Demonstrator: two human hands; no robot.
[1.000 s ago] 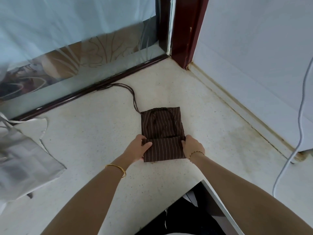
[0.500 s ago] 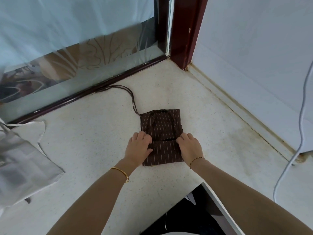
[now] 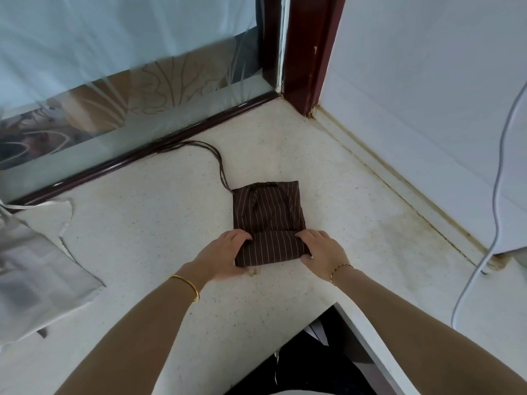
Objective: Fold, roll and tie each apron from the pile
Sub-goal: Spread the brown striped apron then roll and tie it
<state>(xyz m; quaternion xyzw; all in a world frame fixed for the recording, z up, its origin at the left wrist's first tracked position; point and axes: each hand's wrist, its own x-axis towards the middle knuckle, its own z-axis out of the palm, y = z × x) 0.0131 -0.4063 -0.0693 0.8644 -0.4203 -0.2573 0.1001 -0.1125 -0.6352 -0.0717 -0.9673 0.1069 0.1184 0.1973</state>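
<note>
Gripping the near rolled edge of the brown striped apron (image 3: 269, 223) from both ends, the left hand (image 3: 221, 256) and right hand (image 3: 320, 249) are seen low centre in the head view; the left hand's fingers are curled over the left end of the roll, thumb under the near edge; the right hand's fingers are curled onto the right end, thumb along the near side; both hands are closed on the fabric; the apron is laid flat on the pale speckled counter (image 3: 159, 238), folded into a narrow rectangle, near part rolled up, far part lying flat; the apron strings (image 3: 218, 156) are trailed from the far left corner of the fold, curving away toward the dark red frame rail (image 3: 142, 156) at the foot of the frosted patterned glass (image 3: 128, 89); a gold bangle (image 3: 186, 283) is worn on the left wrist, a thin gold bracelet (image 3: 339, 270) on the right wrist; a grey apron (image 3: 37, 269) is spread at the left edge of the counter, well apart from the brown one, its pale strap looped beside it; a dark red post (image 3: 308, 52) is stood in the far corner, a white wall (image 3: 427, 95) running along the right; a grey cable (image 3: 496, 195) is hung down the wall at the far right, reaching the counter; a small crumb-like speck is seen just beside the left thumb, too small to identify.
</note>
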